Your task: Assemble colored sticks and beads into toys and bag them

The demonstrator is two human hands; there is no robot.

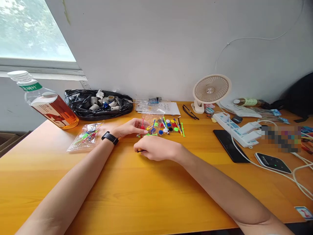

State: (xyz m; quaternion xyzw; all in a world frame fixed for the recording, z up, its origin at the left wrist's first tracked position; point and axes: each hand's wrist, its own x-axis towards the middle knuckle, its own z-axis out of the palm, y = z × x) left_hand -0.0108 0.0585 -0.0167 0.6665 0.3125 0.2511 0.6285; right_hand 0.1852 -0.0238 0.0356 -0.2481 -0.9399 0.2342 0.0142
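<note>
My left hand (pixel 130 127), with a black band at the wrist, has its fingers closed on the edge of a clear plastic bag (pixel 149 118). Colourful small plastic parts show in and beside this bag. Close in front of it, my right hand (pixel 157 148) is curled, and a thin black plastic stick (pixel 141 151) pokes out from its fingers. Just beyond the right hand lie round discs, among them a blue disc (pixel 160 132) and a yellow disc (pixel 173 120). Coloured sticks, such as a green stick (pixel 183 130), lie to their right.
Another clear bag of parts (pixel 86 137) lies left of my left wrist. A bottle of amber drink (pixel 52 107) and a black bag of rubbish (pixel 73 107) stand behind. To the right are a fan (pixel 212 89), a power strip (pixel 234 129), a black phone (pixel 230 145) and white cables.
</note>
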